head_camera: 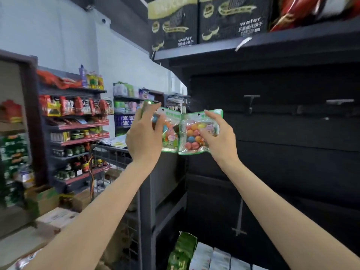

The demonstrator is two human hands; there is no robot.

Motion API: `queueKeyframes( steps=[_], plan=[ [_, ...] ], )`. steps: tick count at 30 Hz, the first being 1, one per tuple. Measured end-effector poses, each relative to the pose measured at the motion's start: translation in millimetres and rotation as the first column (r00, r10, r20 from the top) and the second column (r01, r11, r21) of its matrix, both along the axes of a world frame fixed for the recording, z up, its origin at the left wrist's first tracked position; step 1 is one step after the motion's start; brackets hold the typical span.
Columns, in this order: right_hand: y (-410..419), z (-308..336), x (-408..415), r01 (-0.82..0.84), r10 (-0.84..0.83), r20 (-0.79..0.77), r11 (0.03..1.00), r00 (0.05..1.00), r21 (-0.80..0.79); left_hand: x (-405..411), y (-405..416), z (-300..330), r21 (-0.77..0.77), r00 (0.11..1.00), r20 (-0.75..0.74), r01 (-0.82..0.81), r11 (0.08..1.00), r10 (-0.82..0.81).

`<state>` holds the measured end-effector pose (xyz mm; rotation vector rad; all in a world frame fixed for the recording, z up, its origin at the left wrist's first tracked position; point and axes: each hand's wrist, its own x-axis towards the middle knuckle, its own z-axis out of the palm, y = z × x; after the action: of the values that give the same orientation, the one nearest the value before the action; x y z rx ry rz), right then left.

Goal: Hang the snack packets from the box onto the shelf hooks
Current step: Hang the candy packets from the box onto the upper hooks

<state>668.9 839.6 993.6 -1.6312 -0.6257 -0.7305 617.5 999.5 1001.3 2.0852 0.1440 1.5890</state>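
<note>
Green-edged snack packets are held side by side at chest height: the left hand [145, 133] grips one packet [169, 131], the right hand [216, 131] pinches the other packet [192, 133]. The nearest shelf hook [251, 102] lies up and right, closer to the right hand; punched holes face upward.

Black wafer cartons [231, 18] stacked side by side on the top ledge, a red bag [303, 10] just beside them. Far left: stocked racks [74, 129] carrying red packets [78, 106] above, jars and bottles [79, 166] lower down. Cardboard cartons [50, 217] near the rack base. Green pouch [181, 250] and white packs [212, 258] at bottom centre.
</note>
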Motion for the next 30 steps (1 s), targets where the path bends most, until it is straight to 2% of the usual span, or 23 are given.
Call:
queueKeyframes(
  steps=[2,6,9,18,24,30],
  plan=[
    [9,7,4,-0.021,0.021,0.002,0.999,1.0,0.036,-2,4,7,0.115,0.998,0.018,-0.066,0.991,0.064],
    [24,18,14,0.014,-0.014,0.003,0.999,1.0,0.039,0,3,14,0.291,0.984,-0.035,-0.158,0.944,0.175],
    [29,20,23,0.037,-0.036,-0.032,0.999,0.999,0.036,3,-1,18,0.362,0.971,-0.087,-0.175,0.915,0.221],
    [35,27,34,-0.023,0.026,-0.074,0.999,0.997,0.043,5,2,22,0.336,0.968,-0.114,-0.175,0.925,0.225],
    [43,28,37,-0.015,0.018,-0.082,0.999,0.996,0.037,8,4,13,0.323,0.975,-0.112,-0.145,0.935,0.19],
    [46,30,35,0.047,-0.046,-0.075,0.999,0.996,0.003,14,13,8,0.238,0.991,-0.053,-0.109,0.965,0.125]
  ],
)
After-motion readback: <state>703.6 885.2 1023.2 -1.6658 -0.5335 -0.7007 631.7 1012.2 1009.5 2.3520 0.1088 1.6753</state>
